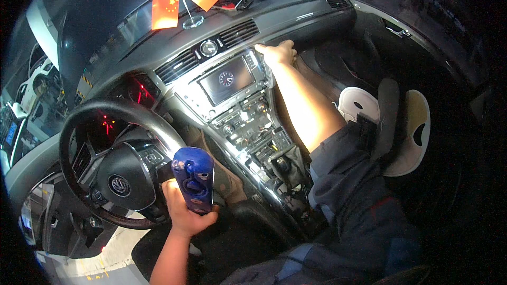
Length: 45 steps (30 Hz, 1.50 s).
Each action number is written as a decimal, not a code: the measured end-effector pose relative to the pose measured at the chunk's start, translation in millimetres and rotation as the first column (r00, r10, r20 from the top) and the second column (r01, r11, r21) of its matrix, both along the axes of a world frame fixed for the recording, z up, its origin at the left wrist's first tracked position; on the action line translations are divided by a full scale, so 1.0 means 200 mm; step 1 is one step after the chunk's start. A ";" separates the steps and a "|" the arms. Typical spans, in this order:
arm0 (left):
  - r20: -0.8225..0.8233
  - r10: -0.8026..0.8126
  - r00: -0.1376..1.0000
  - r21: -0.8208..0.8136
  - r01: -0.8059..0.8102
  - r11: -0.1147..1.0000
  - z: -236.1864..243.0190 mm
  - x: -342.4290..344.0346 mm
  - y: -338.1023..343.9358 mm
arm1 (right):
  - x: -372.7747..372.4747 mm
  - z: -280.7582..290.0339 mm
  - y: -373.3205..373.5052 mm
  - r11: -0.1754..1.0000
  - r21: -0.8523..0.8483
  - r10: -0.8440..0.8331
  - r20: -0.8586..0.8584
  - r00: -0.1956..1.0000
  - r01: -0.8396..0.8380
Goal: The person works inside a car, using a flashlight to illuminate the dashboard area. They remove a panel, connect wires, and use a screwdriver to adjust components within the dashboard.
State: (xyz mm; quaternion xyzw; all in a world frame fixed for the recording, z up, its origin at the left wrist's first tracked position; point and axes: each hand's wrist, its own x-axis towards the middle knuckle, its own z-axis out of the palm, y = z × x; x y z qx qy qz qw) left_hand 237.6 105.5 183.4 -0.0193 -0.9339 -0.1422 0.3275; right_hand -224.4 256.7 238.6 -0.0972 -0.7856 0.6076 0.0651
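Blue, glossy, hard-shelled handheld device point(194, 179) stands upright in the left hand point(186, 215), between the black steering wheel point(113, 107) and the silver-trimmed centre console point(185, 100). That grip is closed around its lower part, the thumb on the near right side.

It looks stiff and compact, probably of moderate weight for one hand. Its smooth shell may be slightly slippery, so the lower body, where the fingers wrap, seems the best place to take hold; a knock against the trim could scuff either.

At the upper right edge of the console is the right hand point(279, 53), thumb pointing left and fingers curled; I cannot tell whether this grip is clamped on the edge or only resting there.

Counted: one device, two hands, one steering wheel, one dark rectangular screen point(227, 80), one round dial clock point(208, 48) between two slatted black air vents point(177, 66), and one black gear lever point(282, 164). Two small orange-red flags point(166, 11) share one clear round base point(193, 22) on the dashboard. Two pale rounded panels point(412, 150) with dark cut-outs lie beyond the right sleeve.
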 end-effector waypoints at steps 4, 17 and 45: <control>-0.009 0.005 1.000 0.099 -0.004 0.995 0.02 -0.01 0.02 | 0.00 -0.03 -0.01 1.000 -0.009 0.001 -0.018 1.000 -0.001; -0.066 0.012 0.998 -0.064 -0.016 0.998 0.02 -0.01 0.01 | 0.10 0.00 -0.01 0.982 0.191 0.021 -0.101 0.995 -0.001; 0.009 0.042 0.999 -0.083 -0.041 0.996 0.00 0.01 0.00 | -0.19 -0.10 0.06 0.985 -0.032 0.165 -0.110 0.980 -0.169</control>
